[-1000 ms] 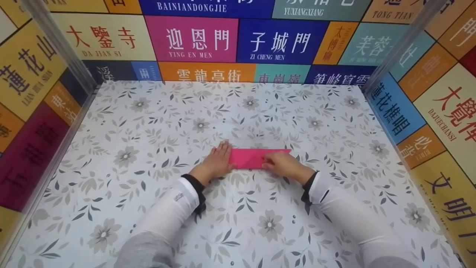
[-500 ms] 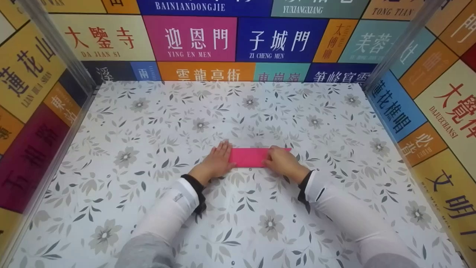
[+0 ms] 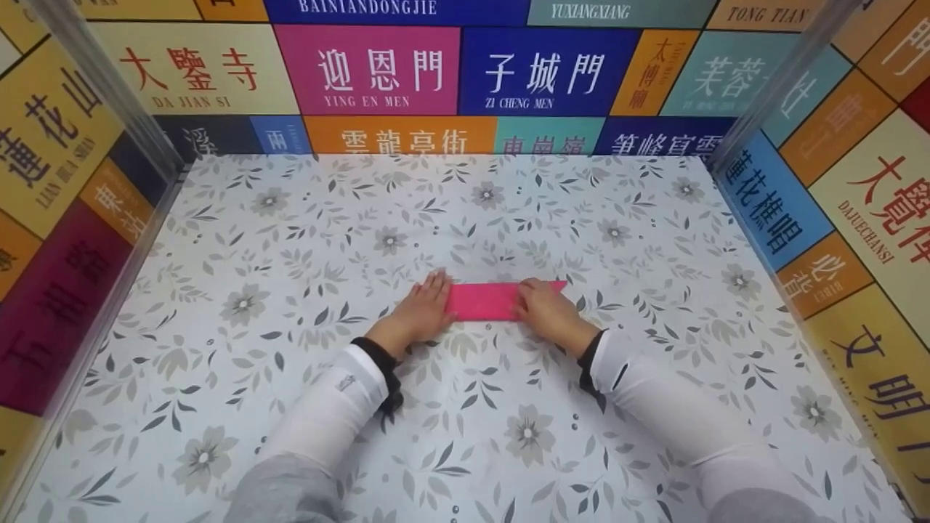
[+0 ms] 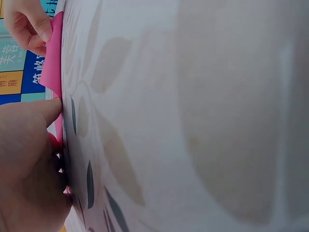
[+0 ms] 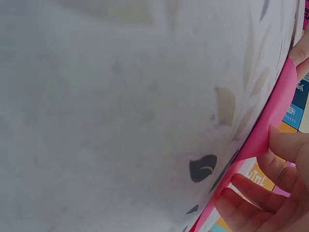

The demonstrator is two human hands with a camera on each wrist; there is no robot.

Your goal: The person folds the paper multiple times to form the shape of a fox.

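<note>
A folded strip of pink paper [image 3: 483, 301] lies across the middle of the table, with a pointed corner showing past the right hand. On its left end rests my left hand [image 3: 421, 309], fingers extended and thumb along the near edge. My right hand [image 3: 550, 311] holds the paper near its right end. In the right wrist view a flap of the pink paper [image 5: 275, 111] stands up off the table, pinched between thumb and fingers of the right hand [image 5: 285, 179]. The left wrist view shows the left thumb [image 4: 52, 110] pressing low on the paper.
A white cloth with grey flowers and leaves covers the table [image 3: 392, 436]. Around its back and sides stand colourful panels [image 3: 370, 69] with printed characters, joined by clear corner posts [image 3: 785, 80].
The right hand moves slightly up toward the far edge of the paper and changes its hold there. The left hand keeps its place on the left end.
</note>
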